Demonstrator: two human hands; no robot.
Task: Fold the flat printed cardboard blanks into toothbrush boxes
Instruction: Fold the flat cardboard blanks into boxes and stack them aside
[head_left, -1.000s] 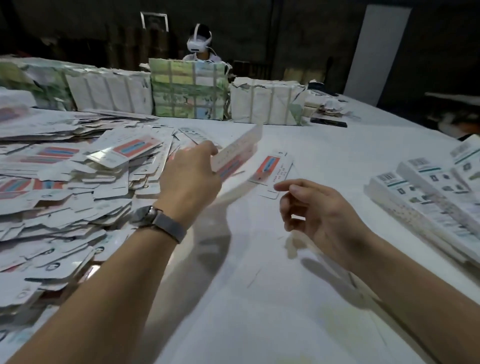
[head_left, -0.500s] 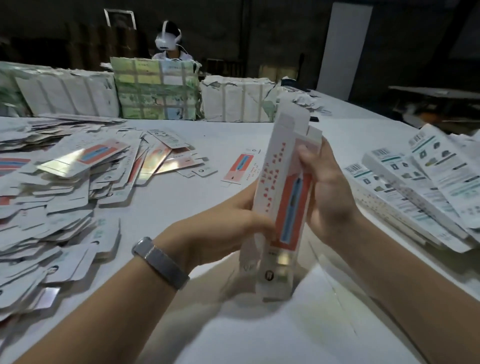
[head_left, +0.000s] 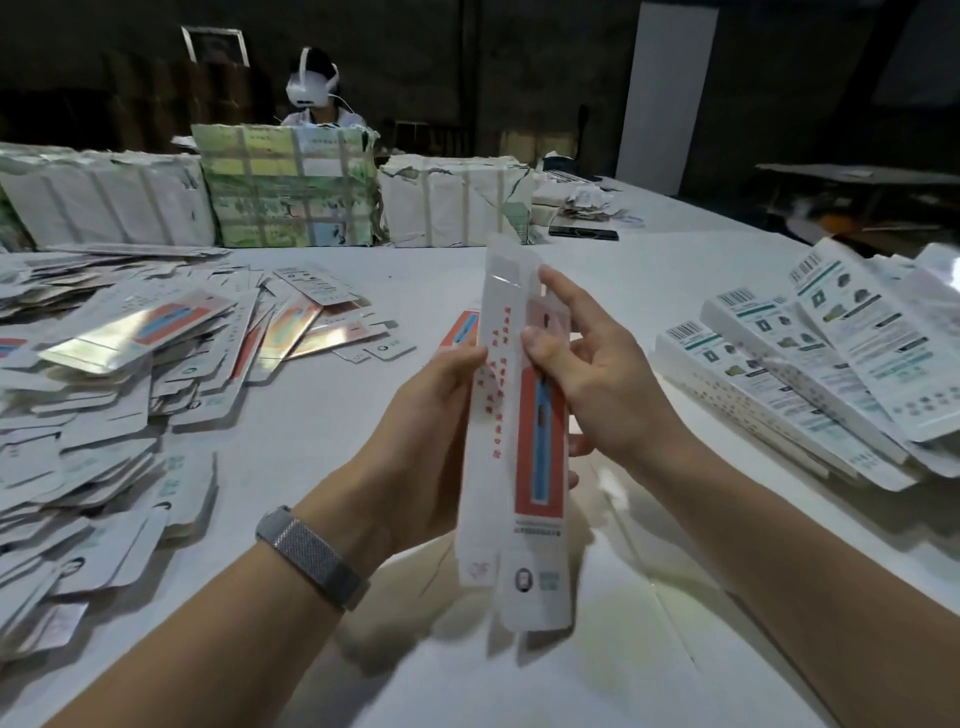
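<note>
A long white cardboard blank (head_left: 511, 457) with a red panel and a blue toothbrush picture stands nearly upright above the white table (head_left: 649, 270), partly opened into a tube. My left hand (head_left: 431, 447) grips its left side, thumb on the white face with red print. My right hand (head_left: 597, 374) holds the right side near the top, thumb on the front and forefinger raised along the upper flap. A wide pile of flat blanks (head_left: 104, 395) covers the table's left. Folded boxes (head_left: 810, 364) lie stacked at the right.
Wrapped bundles (head_left: 291, 192) line the table's far edge, and a person with a white headset (head_left: 311, 88) sits behind them. One loose blank (head_left: 460, 327) lies flat just beyond my hands. A dark phone (head_left: 584, 233) rests at the far right.
A second ago my left hand reached toward the pile with a blank while my right was free. Now both hands hold the blank upright, turned so its narrow white side faces me.
</note>
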